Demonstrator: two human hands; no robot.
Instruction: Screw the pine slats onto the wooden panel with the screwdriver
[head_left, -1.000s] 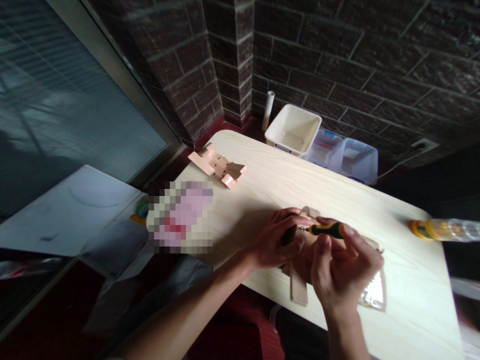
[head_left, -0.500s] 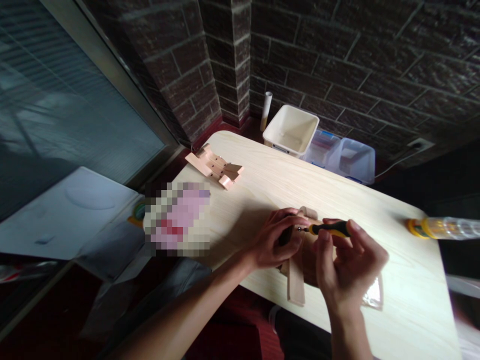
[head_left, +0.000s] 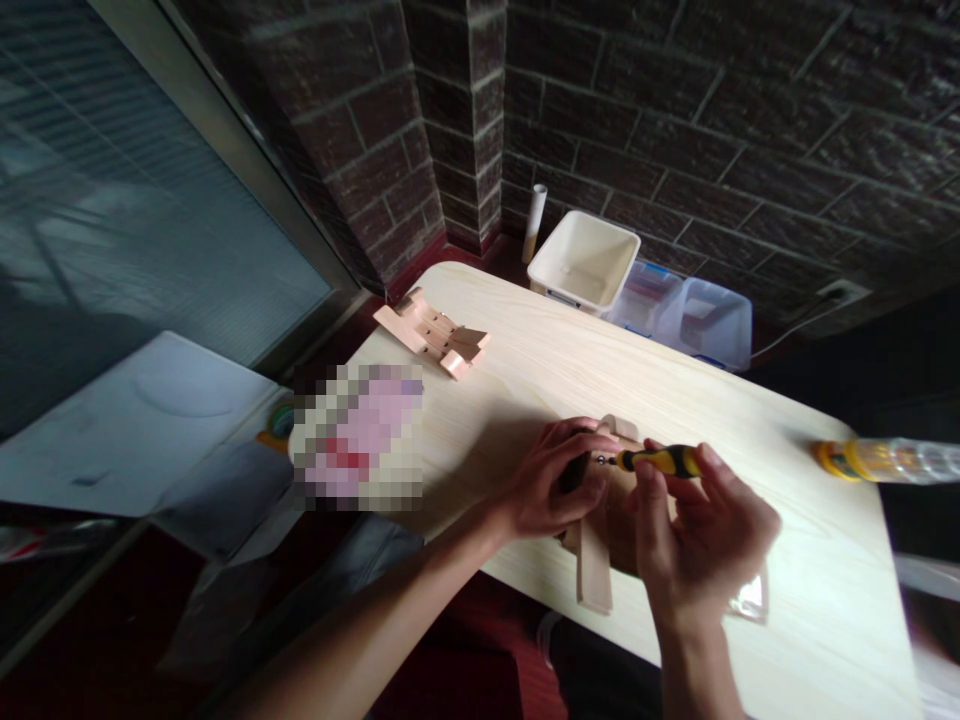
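My right hand (head_left: 701, 520) is closed around the yellow-and-black handle of a screwdriver (head_left: 658, 461). Its tip points left at a small screw (head_left: 601, 460) in a wooden piece. My left hand (head_left: 559, 478) grips that piece from the left, thumb and fingers pressed against it close to the screw. A long flat wooden strip (head_left: 595, 570) extends from under the hand toward the table's front edge. Behind the fingertips shows a rounded wooden end (head_left: 619, 427). Much of the wooden piece is hidden by both hands.
On the pale table (head_left: 517, 360), another wooden assembly (head_left: 435, 334) with dark holes lies at the far left. A blurred-out pink item (head_left: 367, 430) is nearer. A clear plastic bottle-shaped container (head_left: 892, 459) lies at the right, a small clear packet (head_left: 752, 597) by my right wrist. Bins (head_left: 585, 262) stand behind.
The screwdriver handle has turned, showing more yellow on its side. My right hand has shifted slightly; my left hand keeps its hold on the wooden piece.
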